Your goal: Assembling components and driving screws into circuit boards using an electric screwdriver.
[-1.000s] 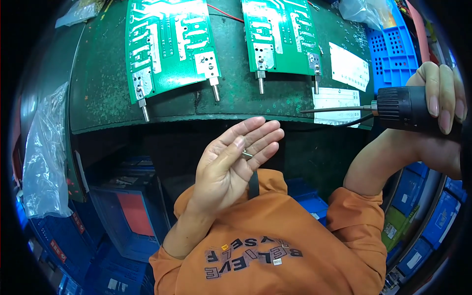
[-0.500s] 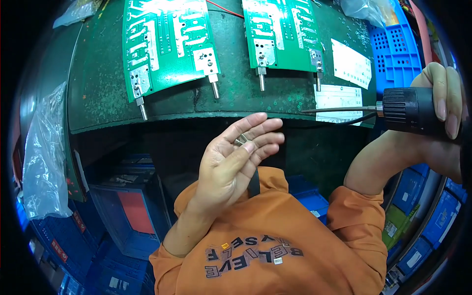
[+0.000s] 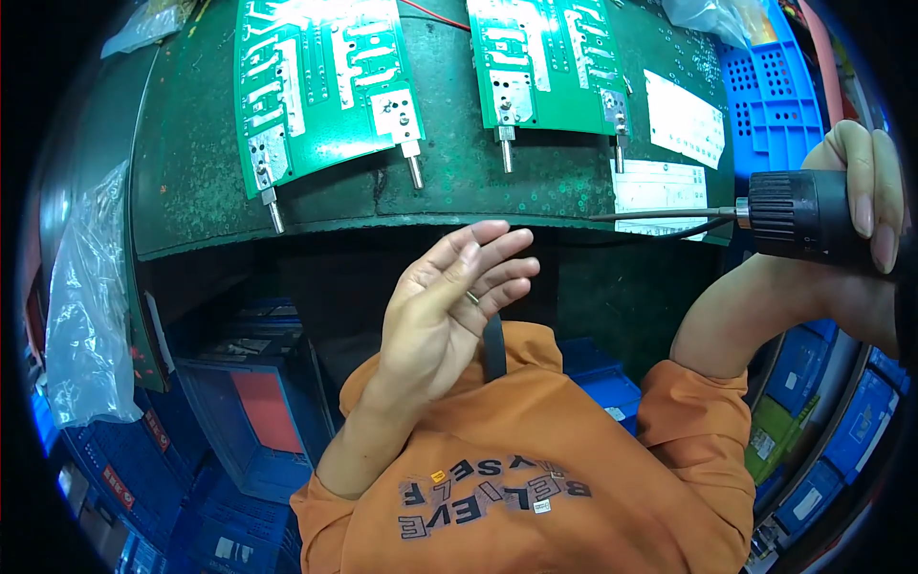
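Observation:
My left hand [image 3: 426, 320] is palm up in front of the bench edge, fingers loosely curled. A small metal part [image 3: 472, 298] lies in it, mostly hidden by the thumb and fingers; its exact kind is unclear. At the right, my right hand [image 3: 868, 196] grips a black electric screwdriver [image 3: 789, 212], whose long thin bit points left over the bench edge. Two green circuit boards, a left one [image 3: 335, 143] and a right one [image 3: 547, 100], lie on the bench. Metal posts, such as one [image 3: 414, 166] on the left board, stick out past their near edges.
The dark green bench top [image 3: 191, 182] has a worn near edge. White printed sheets [image 3: 684, 120] lie right of the boards, beside a blue plastic basket [image 3: 765, 91]. A clear plastic bag [image 3: 91, 306] hangs at the left. Blue crates [image 3: 225, 383] stand below the bench.
My left thumb has lifted and shifted toward the fingertips, and the small metal part now sits lower in the hand. The right hand and screwdriver are almost still.

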Demonstrator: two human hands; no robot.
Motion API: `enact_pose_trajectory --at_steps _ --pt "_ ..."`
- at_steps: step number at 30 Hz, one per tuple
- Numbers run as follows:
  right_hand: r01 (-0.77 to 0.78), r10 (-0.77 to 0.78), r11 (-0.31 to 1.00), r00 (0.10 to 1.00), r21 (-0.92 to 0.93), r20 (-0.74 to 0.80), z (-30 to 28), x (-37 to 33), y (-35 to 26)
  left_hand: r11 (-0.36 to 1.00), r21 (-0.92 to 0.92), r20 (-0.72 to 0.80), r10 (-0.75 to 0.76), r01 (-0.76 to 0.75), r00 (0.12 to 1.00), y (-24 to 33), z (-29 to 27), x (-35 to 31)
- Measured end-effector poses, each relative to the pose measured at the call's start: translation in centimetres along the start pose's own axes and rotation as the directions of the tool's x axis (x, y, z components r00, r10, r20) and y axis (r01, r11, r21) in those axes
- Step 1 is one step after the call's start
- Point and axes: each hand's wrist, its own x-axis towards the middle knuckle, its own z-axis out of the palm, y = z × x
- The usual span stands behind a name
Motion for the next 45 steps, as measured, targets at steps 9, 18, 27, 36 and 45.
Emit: enact_pose_trajectory --at_steps 9,18,27,36,45 --pt "0.011 -0.011 1.000 1.000 -0.005 0.001 4.9 -0.3 2.5 0.883 -0.467 -0.058 0.020 -0.045 0.998 -0.9 1.6 0.5" --pt "0.019 -0.019 1.000 1.000 -0.005 0.011 9.0 -0.1 5.1 0.854 -0.517 0.043 0.092 -0.057 0.995 -1.0 3.8 0.0" --pt "0.023 -0.023 1.000 1.000 -0.015 0.013 8.5 -0.2 4.2 0.855 -0.517 0.077 0.100 -0.046 0.992 -1.3 3.9 -0.3" --pt "0.032 -0.032 0.999 0.999 -0.021 0.008 7.6 -0.3 3.5 0.849 -0.527 0.147 0.134 -0.037 0.980 -1.4 4.0 -0.1" --pt "0.039 -0.039 0.998 0.999 -0.046 -0.001 6.2 0.3 2.8 0.835 -0.550 0.112 0.049 0.021 0.992 -1.1 6.4 1.7"
